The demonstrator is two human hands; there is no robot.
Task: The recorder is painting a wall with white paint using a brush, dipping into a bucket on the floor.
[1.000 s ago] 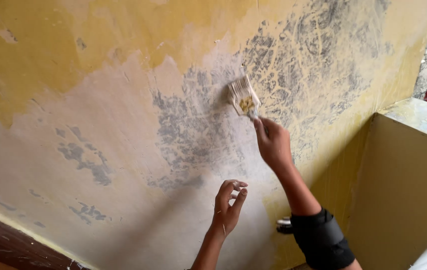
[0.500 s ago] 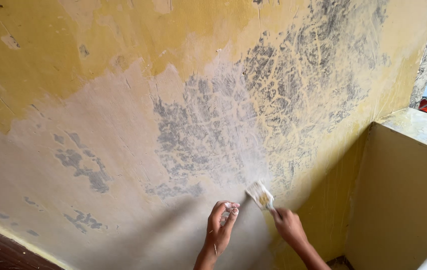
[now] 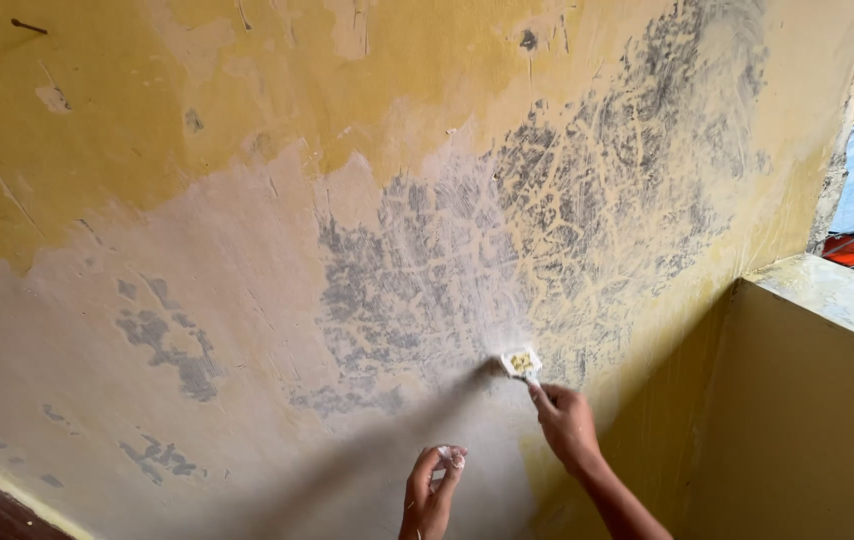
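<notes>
1. Your right hand (image 3: pixel 567 428) is clamped around the handle of a small putty knife (image 3: pixel 521 362), with the forefinger stretched along the handle toward the blade. The blade lies flat against the wall (image 3: pixel 247 250), low down and toward its right edge, near the corner where the yellow side wall (image 3: pixel 797 420) meets it.
2. Keep the blade at a shallow tilt to the plaster, so that it spreads and does not gouge. I judge an even, steady pressure suits this rough, scraped surface best.
3. The blade carries a small yellowish dab of filler. Work it into the grey cracked patch (image 3: pixel 547 230) just above the blade, where the yellow coat is rubbed thin.
4. Your left hand (image 3: pixel 432 490) hangs below, near the bottom edge of the wall and apart from the knife. Its fingers (image 3: pixel 452 460) are curled together and smeared white at the tips. Whether they pinch anything, I cannot tell.
5. No tub, pan or bucket shows in view. The only filler you can see is on the blade and on your fingertips.
</notes>
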